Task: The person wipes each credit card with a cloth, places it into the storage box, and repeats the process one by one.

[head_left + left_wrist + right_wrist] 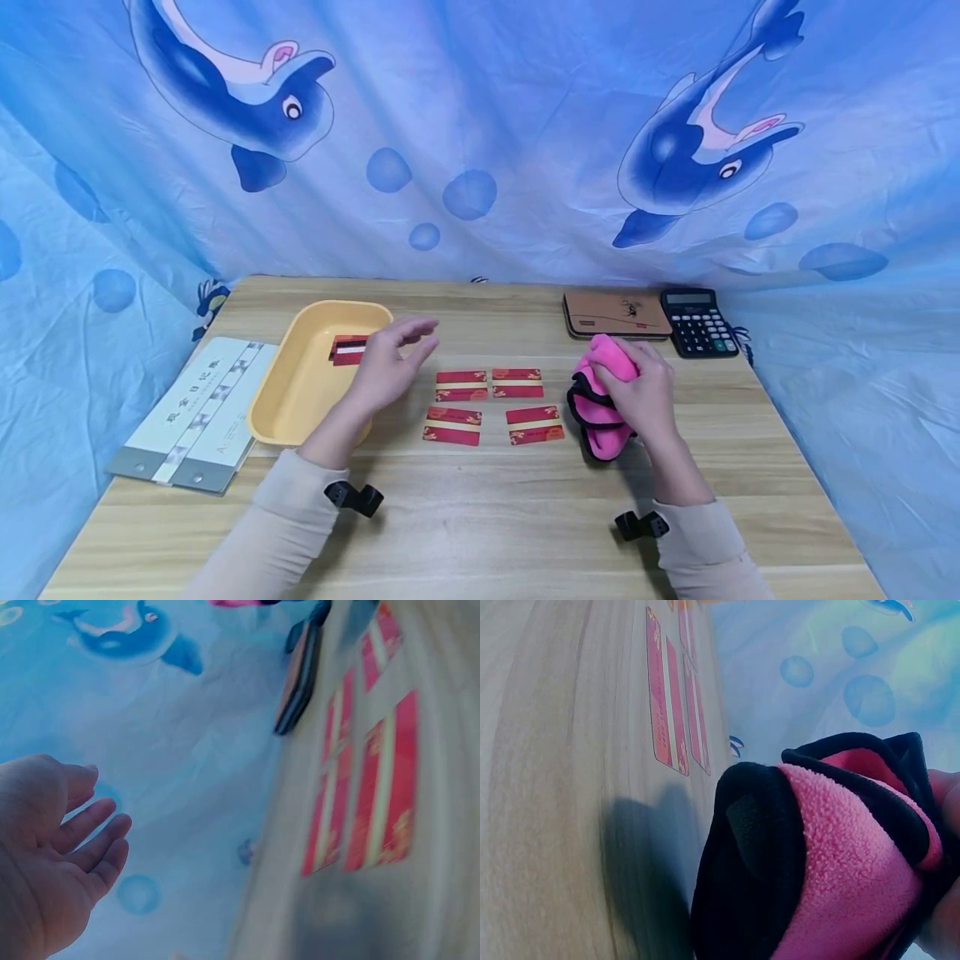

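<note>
My right hand (643, 387) grips a bunched pink fleecy cloth (600, 421) with black edging, just right of several red cards with a pale stripe. One such card (533, 424) is the nearest to the cloth; another card (452, 426) lies to its left. In the right wrist view the folded cloth (847, 862) fills the lower right, over its shadow on the wood. My left hand (387, 367) is held in the air at the right side of a yellow tray (288, 408). Its fingers are loosely bent and hold nothing, as the left hand (52, 855) also appears in its wrist view.
Inside the tray are red cards (347, 350), partly behind the left hand. Left of it lies a grey-white ledger folder (198, 408). A brown wallet (617, 316) and a black calculator (701, 325) lie at the back right. A blue dolphin-print curtain (525, 125) rises behind the wooden table (480, 533).
</note>
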Demonstrator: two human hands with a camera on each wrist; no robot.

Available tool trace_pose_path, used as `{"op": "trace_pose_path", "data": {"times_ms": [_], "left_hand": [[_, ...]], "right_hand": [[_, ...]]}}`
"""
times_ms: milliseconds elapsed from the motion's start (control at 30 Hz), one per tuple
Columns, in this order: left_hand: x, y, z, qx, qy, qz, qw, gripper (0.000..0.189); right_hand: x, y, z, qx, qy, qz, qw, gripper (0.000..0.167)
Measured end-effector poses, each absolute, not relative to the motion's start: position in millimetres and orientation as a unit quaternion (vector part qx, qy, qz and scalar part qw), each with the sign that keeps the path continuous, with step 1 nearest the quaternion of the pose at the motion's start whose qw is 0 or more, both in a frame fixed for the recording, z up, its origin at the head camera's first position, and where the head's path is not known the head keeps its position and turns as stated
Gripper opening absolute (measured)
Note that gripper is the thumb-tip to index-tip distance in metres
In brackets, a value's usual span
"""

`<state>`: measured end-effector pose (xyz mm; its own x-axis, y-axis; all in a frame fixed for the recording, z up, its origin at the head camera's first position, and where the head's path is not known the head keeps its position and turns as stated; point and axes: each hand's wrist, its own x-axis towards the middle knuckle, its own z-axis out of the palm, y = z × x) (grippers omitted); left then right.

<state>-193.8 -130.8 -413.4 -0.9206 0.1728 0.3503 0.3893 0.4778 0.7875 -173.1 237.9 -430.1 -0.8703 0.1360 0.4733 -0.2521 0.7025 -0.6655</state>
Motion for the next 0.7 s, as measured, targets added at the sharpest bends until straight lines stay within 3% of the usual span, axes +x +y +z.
{"op": "trace_pose_path", "data": {"times_ms": [333, 700], "left_hand": [[-188, -99, -441, -0.18, -0.86, -0.47, 0.083, 0.033], [-197, -90, -493, -0.105, -0.876, -0.468, 0.047, 0.033]], "right_hand": [[-171, 240, -431, 0.027, -0.887, 0.389, 0.248, 0.048], [-171, 243, -432, 0.035, -0.886, 0.393, 0.244, 0.047]]}}
